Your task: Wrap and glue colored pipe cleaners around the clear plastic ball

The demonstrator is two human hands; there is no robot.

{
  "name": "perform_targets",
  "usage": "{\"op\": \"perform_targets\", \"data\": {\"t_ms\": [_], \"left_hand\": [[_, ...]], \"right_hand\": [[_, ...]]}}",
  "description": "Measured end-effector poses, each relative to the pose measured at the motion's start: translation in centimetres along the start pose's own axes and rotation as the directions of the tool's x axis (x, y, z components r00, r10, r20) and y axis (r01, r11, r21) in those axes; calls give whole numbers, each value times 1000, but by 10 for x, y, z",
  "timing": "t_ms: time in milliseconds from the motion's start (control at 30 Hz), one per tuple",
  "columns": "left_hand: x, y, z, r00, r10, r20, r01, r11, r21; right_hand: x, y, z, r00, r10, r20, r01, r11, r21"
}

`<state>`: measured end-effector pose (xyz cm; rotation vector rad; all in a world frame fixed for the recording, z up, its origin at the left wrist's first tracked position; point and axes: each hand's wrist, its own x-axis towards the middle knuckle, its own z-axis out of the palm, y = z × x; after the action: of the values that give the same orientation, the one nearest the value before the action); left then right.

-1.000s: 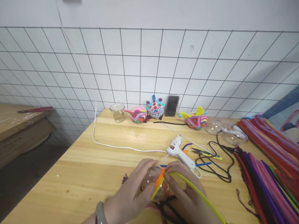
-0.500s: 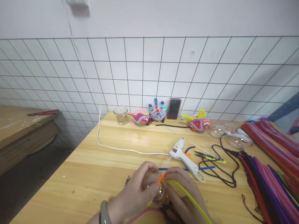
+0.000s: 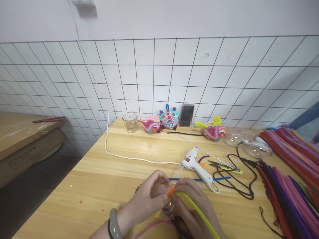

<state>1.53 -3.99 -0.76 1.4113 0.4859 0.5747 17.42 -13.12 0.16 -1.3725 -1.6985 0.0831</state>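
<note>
My left hand point(image 3: 151, 196) is closed around a clear plastic ball point(image 3: 167, 212), thumb pressed near its top. Fingers of my right hand point(image 3: 194, 202) pinch a yellow pipe cleaner point(image 3: 199, 210) and a short orange pipe cleaner point(image 3: 171, 190) against the ball. The yellow one arcs over my right hand toward the lower edge. A pink pipe cleaner point(image 3: 153, 227) lies on the table below the ball. Black scissor handles point(image 3: 181, 227) show partly under my right hand. Just beyond my fingers lies a blue pipe cleaner point(image 3: 221, 178).
A white glue gun point(image 3: 199, 169) lies ahead with its white cord point(image 3: 129, 158). Snippers point(image 3: 225, 167), a tangled black cable point(image 3: 249, 196) and pipe cleaner bundles point(image 3: 289, 192) are to the right. Along the wall stand a lidded glass point(image 3: 130, 124), decorated ornaments point(image 3: 169, 119) and clear balls point(image 3: 258, 150).
The view has shifted slightly, so the table items sit a little further right. Both hands keep their hold on the ball and pipe cleaners, with only small finger movement.
</note>
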Motion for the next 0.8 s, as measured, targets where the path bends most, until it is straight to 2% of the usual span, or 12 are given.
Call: {"op": "perform_targets", "data": {"t_ms": [100, 267, 433, 500, 567, 633, 700, 800], "left_hand": [[1, -1, 0, 1000, 10, 9, -10, 1000, -22], [2, 1, -3, 1000, 18, 6, -18, 998, -66], [5, 6, -2, 998, 55, -14, -57, 968, -245], [6, 9, 0, 997, 33, -70, -55, 939, -338], [6, 14, 4, 990, -50, -131, -12, 901, -433], [6, 20, 7, 984, -103, -146, 15, 859, -512], [6, 24, 9, 978, -146, -149, 41, 834, -551], [6, 28, 9, 970, -180, -162, 66, 841, -537]], "right_hand": [[-1, -1, 1, 999, 37, -6, -37, 999, 34], [3, -8, -4, 994, 98, 50, -105, 981, 161], [5, -10, -7, 978, 194, 80, -208, 952, 225], [4, -10, -5, 982, 173, 81, -186, 960, 209], [1, -10, -3, 984, 145, 106, -164, 966, 201], [-1, -10, -1, 976, 152, 153, -184, 958, 222], [-3, -9, 0, 962, 185, 199, -230, 943, 239], [-5, -8, 1, 950, 199, 241, -255, 938, 233]]}}
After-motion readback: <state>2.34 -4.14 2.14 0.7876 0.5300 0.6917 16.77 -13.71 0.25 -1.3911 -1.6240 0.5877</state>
